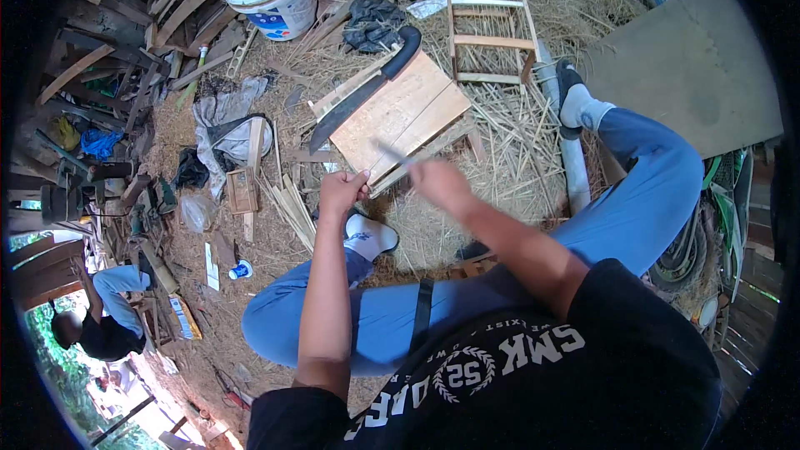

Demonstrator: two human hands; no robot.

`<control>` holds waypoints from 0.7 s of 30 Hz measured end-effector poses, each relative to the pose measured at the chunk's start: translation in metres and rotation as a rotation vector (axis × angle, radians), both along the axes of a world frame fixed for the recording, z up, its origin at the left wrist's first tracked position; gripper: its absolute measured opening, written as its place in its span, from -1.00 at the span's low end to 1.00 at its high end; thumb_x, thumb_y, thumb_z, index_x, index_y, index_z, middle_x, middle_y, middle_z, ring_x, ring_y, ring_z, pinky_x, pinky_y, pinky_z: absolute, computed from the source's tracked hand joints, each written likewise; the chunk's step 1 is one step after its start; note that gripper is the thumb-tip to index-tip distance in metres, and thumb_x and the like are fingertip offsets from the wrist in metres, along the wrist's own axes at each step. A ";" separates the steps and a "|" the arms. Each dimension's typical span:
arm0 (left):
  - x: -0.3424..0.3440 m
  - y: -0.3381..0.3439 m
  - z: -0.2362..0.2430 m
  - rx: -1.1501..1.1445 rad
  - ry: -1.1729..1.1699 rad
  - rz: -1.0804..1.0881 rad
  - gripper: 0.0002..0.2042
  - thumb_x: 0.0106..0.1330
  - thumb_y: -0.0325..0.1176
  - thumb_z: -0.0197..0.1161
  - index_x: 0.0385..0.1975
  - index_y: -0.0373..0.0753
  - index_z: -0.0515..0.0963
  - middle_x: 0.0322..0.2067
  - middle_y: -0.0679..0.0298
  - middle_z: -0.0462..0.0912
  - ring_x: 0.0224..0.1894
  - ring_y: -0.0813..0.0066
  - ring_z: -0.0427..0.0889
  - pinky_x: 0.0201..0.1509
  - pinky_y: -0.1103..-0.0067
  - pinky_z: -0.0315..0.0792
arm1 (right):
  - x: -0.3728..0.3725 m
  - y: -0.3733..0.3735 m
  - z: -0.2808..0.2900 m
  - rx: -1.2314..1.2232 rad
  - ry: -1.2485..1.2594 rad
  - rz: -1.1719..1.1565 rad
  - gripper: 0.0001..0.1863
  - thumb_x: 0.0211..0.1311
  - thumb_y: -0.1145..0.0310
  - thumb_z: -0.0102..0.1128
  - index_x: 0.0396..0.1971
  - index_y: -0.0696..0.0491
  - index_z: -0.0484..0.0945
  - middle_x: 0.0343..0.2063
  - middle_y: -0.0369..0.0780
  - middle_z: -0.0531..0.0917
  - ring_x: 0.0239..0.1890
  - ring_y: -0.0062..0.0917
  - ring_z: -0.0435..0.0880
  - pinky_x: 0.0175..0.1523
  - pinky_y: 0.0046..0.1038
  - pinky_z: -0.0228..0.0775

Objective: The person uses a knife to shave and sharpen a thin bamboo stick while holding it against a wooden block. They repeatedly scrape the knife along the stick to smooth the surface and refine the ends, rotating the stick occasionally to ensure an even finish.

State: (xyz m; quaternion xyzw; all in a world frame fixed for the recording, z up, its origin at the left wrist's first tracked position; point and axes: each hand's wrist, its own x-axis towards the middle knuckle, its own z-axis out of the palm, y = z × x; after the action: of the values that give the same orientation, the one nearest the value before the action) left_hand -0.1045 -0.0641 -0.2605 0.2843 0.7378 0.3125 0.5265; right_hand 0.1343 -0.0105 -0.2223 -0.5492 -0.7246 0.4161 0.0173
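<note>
– Well, keeping to the head view, looking down: doing what with the left hand (337,193)?

– Reaching to the near corner of the wooden board (406,117), with thumb and fingers bent close together there; cannot tell whether gripping the board's edge or something thin beside it

– And with the right hand (440,185)?

– Closed, with fingers wrapped round the hidden handle of a knife-like tool (390,152), blurred, pointing left and away over the near part of the board

– Find the board where, exactly?

– Low in front of the legs, set slantwise amid the straw, with a machete (360,106) lying across its left side, black handle toward the far end

– See what around it?

– Note a slatted wooden frame (493,40) just past the far right corner, pale strips (525,146) scattered to the right, a crumpled black bag (369,23) near the machete's handle, and a white bucket (282,15) farther off

– And toward the left?

– Spot a small blue-and-white container (240,269) near the left knee, and another person (108,335) in a dark top, well apart
</note>
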 end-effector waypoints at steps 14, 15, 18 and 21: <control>0.013 -0.003 0.013 0.073 0.046 0.088 -0.74 0.26 -0.36 0.48 -0.47 -0.45 0.63 -0.58 0.18 0.70 -0.61 0.60 0.59 -0.50 0.64 0.47 | 0.028 0.039 -0.018 0.082 0.049 -0.331 -0.49 0.47 0.01 -0.06 -0.28 0.15 0.70 -0.33 0.10 0.71 -0.21 0.08 0.68 -0.04 0.00 0.51; 0.015 -0.001 0.011 0.080 0.030 0.097 -0.75 0.25 -0.36 0.49 -0.47 -0.45 0.63 -0.57 0.18 0.70 -0.61 0.60 0.59 -0.50 0.64 0.47 | 0.037 0.054 -0.024 0.087 0.037 -0.367 -0.47 0.47 -0.02 -0.07 -0.26 0.16 0.69 -0.31 0.11 0.70 -0.18 0.09 0.67 -0.01 0.01 0.49; 0.016 -0.003 0.009 0.061 -0.006 0.122 -0.76 0.24 -0.38 0.49 -0.46 -0.46 0.62 -0.56 0.17 0.71 -0.60 0.59 0.60 -0.50 0.64 0.47 | 0.051 0.073 -0.029 0.157 -0.006 -0.436 -0.44 0.48 -0.04 -0.09 -0.24 0.17 0.69 -0.30 0.11 0.70 -0.15 0.08 0.67 0.01 -0.01 0.48; 0.016 -0.001 0.011 0.060 -0.019 0.133 -0.77 0.23 -0.40 0.50 -0.47 -0.45 0.62 -0.56 0.17 0.71 -0.60 0.59 0.60 -0.50 0.64 0.47 | 0.058 0.075 -0.039 0.162 0.003 -0.427 -0.41 0.47 -0.08 -0.05 -0.23 0.21 0.67 -0.31 0.14 0.69 -0.16 0.11 0.66 0.00 -0.05 0.48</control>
State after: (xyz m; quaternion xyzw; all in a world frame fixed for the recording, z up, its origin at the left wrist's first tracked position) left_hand -0.0882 -0.0654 -0.2495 0.2472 0.7403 0.3716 0.5027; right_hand 0.1926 0.0642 -0.2610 -0.6861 -0.6232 0.3442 0.1501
